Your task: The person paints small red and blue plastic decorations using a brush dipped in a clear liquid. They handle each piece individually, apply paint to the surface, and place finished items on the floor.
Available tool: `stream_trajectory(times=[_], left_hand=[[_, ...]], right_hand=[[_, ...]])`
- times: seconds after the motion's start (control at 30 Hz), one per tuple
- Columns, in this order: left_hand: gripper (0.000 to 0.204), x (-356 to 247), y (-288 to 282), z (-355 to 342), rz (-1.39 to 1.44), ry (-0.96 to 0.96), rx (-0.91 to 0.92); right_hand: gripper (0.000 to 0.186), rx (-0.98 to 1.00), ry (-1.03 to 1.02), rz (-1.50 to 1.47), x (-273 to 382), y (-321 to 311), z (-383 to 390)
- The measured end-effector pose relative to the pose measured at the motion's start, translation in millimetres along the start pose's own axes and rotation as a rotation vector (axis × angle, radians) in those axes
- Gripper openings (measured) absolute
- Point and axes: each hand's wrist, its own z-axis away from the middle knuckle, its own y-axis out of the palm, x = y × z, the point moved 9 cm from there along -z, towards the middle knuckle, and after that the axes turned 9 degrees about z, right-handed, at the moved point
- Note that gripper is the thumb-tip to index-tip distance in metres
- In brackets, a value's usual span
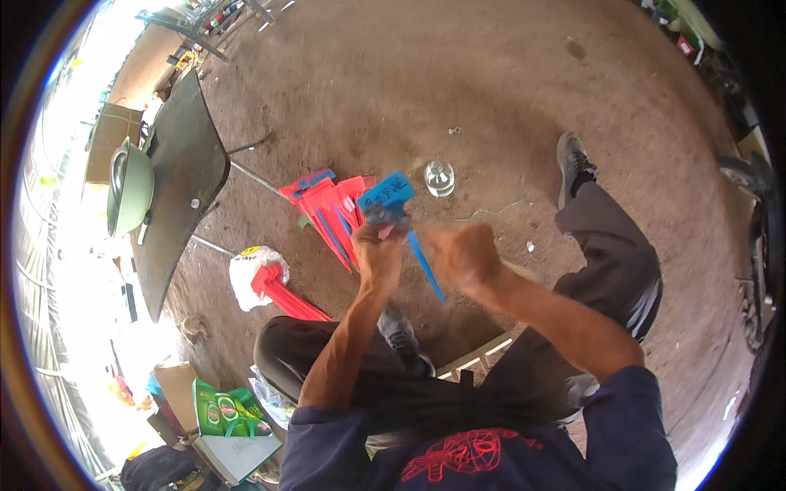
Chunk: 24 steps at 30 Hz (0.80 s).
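Gripping blue plastic point(393, 189), left fingers point(368, 237) hover near bag point(242, 281) of red strips point(291, 302).

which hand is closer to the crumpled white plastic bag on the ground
Left. The left hand is up and to the right of the white plastic bag in the picture; the right hand is farther right, beyond the left hand.

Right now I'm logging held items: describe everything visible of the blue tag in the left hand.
The blue tag looks like plastic, its flat, roughly rectangular head tilted and bearing dark markings. The left hand grips it below that head. A narrow blue strip slants toward the lower right, seemingly its tail, though the join is hidden.
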Motion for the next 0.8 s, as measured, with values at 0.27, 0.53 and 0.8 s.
stream_trajectory(times=[0.27, 0.53, 0.8], left_hand=[[0.012, -8, 16, -7, 0.381, -0.077, 0.117], [0.012, -9, 22, -6, 0.477, -0.165, 0.159], [0.017, -12, 26, -3, 0.493, -0.229, 0.155]], right_hand=[[0.019, -0.174, 0.386, -0.245, -53, -37, -16], [0.016, -0.084, 0.293, -0.292, -38, -34, -18], [0.013, -0.015, 0.265, -0.186, -34, -27, -15]])
